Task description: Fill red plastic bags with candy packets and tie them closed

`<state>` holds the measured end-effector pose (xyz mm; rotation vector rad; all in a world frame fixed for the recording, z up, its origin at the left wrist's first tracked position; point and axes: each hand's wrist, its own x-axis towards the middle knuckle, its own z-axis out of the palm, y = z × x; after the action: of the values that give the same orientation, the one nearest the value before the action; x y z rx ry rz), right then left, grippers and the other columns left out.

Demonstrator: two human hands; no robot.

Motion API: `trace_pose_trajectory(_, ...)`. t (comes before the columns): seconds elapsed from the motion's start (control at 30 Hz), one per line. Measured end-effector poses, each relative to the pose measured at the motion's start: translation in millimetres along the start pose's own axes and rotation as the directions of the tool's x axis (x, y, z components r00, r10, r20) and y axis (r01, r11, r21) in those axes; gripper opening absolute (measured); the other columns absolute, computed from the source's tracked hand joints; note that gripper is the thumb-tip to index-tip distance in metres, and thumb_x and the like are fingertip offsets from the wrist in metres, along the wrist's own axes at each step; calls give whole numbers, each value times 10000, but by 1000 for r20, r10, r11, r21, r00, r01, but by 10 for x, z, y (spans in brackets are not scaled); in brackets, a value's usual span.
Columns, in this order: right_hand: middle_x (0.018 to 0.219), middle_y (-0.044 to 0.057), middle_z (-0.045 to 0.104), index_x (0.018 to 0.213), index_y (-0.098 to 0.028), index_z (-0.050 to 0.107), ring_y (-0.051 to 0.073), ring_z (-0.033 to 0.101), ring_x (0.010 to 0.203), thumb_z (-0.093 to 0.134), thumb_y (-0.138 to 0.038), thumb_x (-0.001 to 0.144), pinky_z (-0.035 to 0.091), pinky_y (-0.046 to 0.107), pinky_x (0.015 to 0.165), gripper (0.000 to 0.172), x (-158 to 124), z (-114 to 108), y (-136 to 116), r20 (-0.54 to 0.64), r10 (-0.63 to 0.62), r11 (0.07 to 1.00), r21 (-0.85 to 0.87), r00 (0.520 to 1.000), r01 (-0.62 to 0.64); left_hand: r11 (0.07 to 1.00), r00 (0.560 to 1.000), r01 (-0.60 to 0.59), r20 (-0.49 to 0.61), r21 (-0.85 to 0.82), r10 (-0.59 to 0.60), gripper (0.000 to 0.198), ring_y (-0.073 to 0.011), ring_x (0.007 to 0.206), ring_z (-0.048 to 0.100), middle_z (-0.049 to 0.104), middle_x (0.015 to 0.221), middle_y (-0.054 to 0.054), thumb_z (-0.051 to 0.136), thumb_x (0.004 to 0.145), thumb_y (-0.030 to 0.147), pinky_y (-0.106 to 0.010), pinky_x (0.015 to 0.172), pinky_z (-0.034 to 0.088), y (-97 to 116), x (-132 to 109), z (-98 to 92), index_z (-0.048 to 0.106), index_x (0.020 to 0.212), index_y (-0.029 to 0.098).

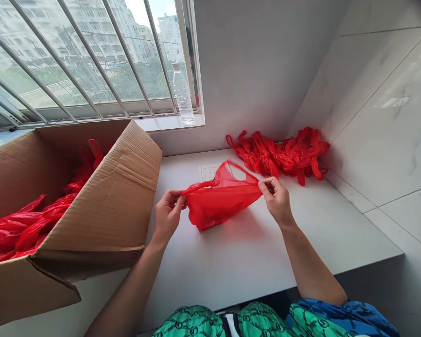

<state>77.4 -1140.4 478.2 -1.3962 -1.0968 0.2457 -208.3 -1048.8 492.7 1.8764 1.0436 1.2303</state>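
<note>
A thin red plastic bag (222,206) is stretched between my two hands above the white tabletop. My left hand (169,210) pinches its left top edge, and my right hand (276,196) pinches the right top edge. One handle loop of the bag stands up at the back, towards the wall. Something darker red shows faintly through the film low in the bag, but I cannot make out what it is. A small printed card (207,172) lies on the table behind the bag, partly covered by it.
On the left stands an open cardboard box (115,201) with red plastic bags (52,217) inside. A row of knotted red bags (279,154) lies along the wall at the back right. A clear water bottle (183,96) stands on the sill by the barred window.
</note>
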Motion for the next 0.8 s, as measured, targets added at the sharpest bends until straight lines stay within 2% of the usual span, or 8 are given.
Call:
trace_pose_trajectory(0.1,910,42,663,934,-214,600,196,620,816,595,-421,900,502,316,681,210,28,-101,-75,8,-46,997,-61,999,46,985,996,-83,48,154,76,352,-186,931,614,656,1045,-55,571,914,380,-279,742,510,120,-34,-85,575,1226,217)
trace_pose_trajectory(0.2,1061,75,653,1075,-233,579,240,618,999,597,-317,891,515,397,818,202,-56,-67,-292,-75,-288,952,-130,955,277,902,960,-259,196,347,200,497,-215,1039,545,648,1121,-41,614,896,360,-353,908,465,323,-66,-68,515,1379,295)
trace_pose_trajectory(0.33,1022,62,674,1130,-286,563,234,642,949,597,-175,850,527,399,800,304,-295,63,-608,24,-660,748,-74,751,659,878,928,-362,211,314,307,250,-210,937,544,661,869,-22,579,929,330,-365,939,431,540,-70,24,683,1145,260)
trace_pose_trajectory(0.43,993,34,712,1100,-309,582,226,664,916,638,-198,836,520,390,802,291,-434,123,-763,202,-731,665,-2,652,747,972,968,-224,136,76,212,210,-179,820,575,652,847,-31,528,956,335,-306,784,469,610,-83,65,698,936,213)
trace_pose_trajectory(0.53,1016,47,718,1050,-267,628,235,666,954,584,-289,884,512,398,834,174,-386,66,-790,485,-488,853,88,726,514,963,992,-25,109,-269,56,204,-181,816,606,639,851,-39,535,943,363,-296,732,494,607,-101,24,651,919,197)
trace_pose_trajectory(0.63,899,50,701,935,-219,657,200,664,785,452,-360,940,535,360,738,248,-151,-85,-631,707,-150,965,255,691,-52,875,994,-19,87,-484,70,164,-187,762,602,595,754,-31,568,890,347,-352,764,522,514,-96,-113,631,856,199)
trace_pose_trajectory(0.7,698,26,626,764,-216,607,180,599,619,422,-392,922,519,337,617,301,32,-185,-449,664,-11,859,389,748,-333,848,984,-63,107,-526,139,191,-170,648,563,552,696,-28,586,855,346,-354,687,523,430,-89,-232,624,740,199)
trace_pose_trajectory(0.8,587,-3,523,677,-238,511,153,475,503,480,-384,847,434,287,471,226,209,-282,-194,465,212,731,509,860,-455,924,921,-117,308,-364,238,288,-162,584,534,551,689,-48,533,873,312,-306,555,465,391,-118,-389,618,621,200)
